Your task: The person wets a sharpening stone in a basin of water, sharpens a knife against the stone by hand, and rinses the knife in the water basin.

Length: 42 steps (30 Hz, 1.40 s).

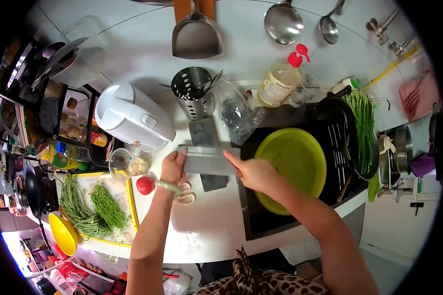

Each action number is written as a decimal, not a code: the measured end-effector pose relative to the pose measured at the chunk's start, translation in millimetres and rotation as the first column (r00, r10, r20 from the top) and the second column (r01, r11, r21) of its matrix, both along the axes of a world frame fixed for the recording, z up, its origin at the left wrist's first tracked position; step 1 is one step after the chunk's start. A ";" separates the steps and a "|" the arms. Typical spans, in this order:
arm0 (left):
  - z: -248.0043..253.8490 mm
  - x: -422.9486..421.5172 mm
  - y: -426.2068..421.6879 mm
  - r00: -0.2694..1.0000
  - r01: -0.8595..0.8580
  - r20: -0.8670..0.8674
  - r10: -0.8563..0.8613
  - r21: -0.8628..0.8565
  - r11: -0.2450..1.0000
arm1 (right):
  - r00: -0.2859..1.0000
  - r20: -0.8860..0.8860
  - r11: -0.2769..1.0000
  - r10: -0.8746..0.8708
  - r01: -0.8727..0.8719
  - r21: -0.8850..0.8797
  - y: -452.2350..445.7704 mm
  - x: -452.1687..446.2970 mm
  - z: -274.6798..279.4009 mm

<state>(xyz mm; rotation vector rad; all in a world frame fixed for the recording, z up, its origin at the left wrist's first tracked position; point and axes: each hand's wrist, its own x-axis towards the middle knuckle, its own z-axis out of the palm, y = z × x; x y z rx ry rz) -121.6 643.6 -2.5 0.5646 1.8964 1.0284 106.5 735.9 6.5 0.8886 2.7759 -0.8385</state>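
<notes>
Both hands are on a wide grey metal blade (206,161), which looks like a cleaver, lying crosswise over a long dark slab (213,183) that resembles a whetstone. My left hand (173,167) closes on the blade's left end, thumb along its upper edge. At the right end, my right hand (253,171) is closed, its index finger stretched onto the metal. The handle cannot be made out. Beside my left wrist are a red tomato (144,185) and pale pieces (184,193) that I cannot name for certain.
A yellow-green basin (300,182) sits in the black sink (253,221) on the right. Behind stand a white kettle (133,115), a perforated utensil holder (194,93) and a red-topped pump bottle (280,83). Cut greens (108,204) lie on a yellow-edged board (129,196) at left.
</notes>
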 end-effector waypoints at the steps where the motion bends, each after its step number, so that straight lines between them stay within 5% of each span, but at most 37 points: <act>1: 2.6 5.1 -3.3 0.997 -0.048 0.067 0.050 -0.030 0.998 | 1.000 -0.001 1.000 -0.007 0.007 0.001 -3.9 5.0 -2.3; 4: -22.1 26.3 -49.8 0.993 -0.024 0.116 0.037 -0.115 0.993 | 0.993 0.112 0.998 0.033 -0.026 -0.062 -32.8 36.0 13.7; 5: -9.2 49.8 -67.4 0.998 0.014 -0.056 -0.020 -0.100 0.995 | 0.998 0.002 0.997 0.070 -0.070 0.013 -51.0 58.9 1.0; 7: -10.1 60.4 -75.3 0.995 0.005 -0.096 -0.014 -0.087 0.996 | 0.987 -0.108 0.990 0.120 -0.111 0.088 -56.9 65.8 -11.3; 8: -14.1 54.8 -70.7 0.989 0.043 -0.140 -0.052 -0.069 0.997 | 0.997 -0.003 0.997 0.078 -0.078 0.013 -48.8 56.0 -3.5; 10: -11.9 24.4 -33.1 0.999 -0.022 0.038 0.019 0.068 0.997 | 0.990 0.141 0.998 0.007 0.002 -0.062 -19.6 22.1 14.3; 12: -11.9 -5.9 4.0 0.999 -0.019 0.035 0.018 0.036 0.999 | 1.000 -0.021 0.999 -0.003 0.004 0.041 5.5 -1.0 -3.6; 15: -19.3 8.8 -23.6 0.991 0.001 0.131 0.006 -0.048 0.999 | 0.995 0.094 0.999 -0.011 0.015 -0.047 -16.0 17.5 7.1; 17: -15.9 48.2 -63.2 0.999 0.017 -0.041 -0.015 0.051 0.999 | 0.996 0.076 0.998 0.052 -0.050 -0.029 -49.1 55.2 5.1; 20: -17.1 55.8 -66.5 1.000 0.006 0.010 -0.005 -0.073 0.997 | 0.997 0.045 0.997 0.066 -0.065 -0.038 -44.9 56.5 -4.1; 22: -1.3 38.3 -32.4 0.977 -0.129 0.163 0.135 -0.048 0.990 | 0.979 0.200 0.999 0.037 -0.030 -0.040 -17.9 26.9 17.8; 24: 3.9 19.8 -18.4 0.933 -0.194 0.297 0.203 -0.060 0.979 | 0.995 0.062 0.993 0.083 -0.077 -0.086 13.1 12.7 18.6; 26: 6.1 18.4 -15.4 0.978 -0.188 0.099 0.186 0.010 0.982 | 0.988 0.064 0.990 0.142 -0.143 0.007 27.3 3.9 22.9; 30: 6.3 -0.4 10.9 0.971 -0.233 0.057 0.234 -0.029 0.972 | 0.984 0.003 0.976 0.180 -0.179 0.121 53.8 -19.3 12.1; 34: 10.7 17.6 -9.6 0.969 -0.180 0.162 0.189 -0.068 0.981 | 0.989 0.090 0.992 0.113 -0.118 0.047 21.1 0.6 2.9; 37: 0.8 52.4 -57.6 0.993 -0.112 0.015 0.116 -0.151 0.982 | 0.958 0.238 0.985 0.161 -0.140 -0.104 -23.0 37.6 19.8; 38: -1.3 57.2 -63.5 0.996 -0.089 0.000 0.090 -0.178 0.980 | 0.984 0.064 0.986 0.169 -0.169 -0.002 -33.0 41.2 22.5; 40: -9.7 49.8 -59.0 0.994 -0.098 0.034 0.101 -0.089 0.991 | 0.969 0.210 0.991 0.130 -0.120 -0.060 -26.2 37.0 21.3; 42: -23.5 21.4 -31.4 0.991 -0.117 0.073 0.116 0.015 0.993 | 0.991 0.115 0.996 0.075 -0.070 -0.047 0.3 13.8 9.3</act>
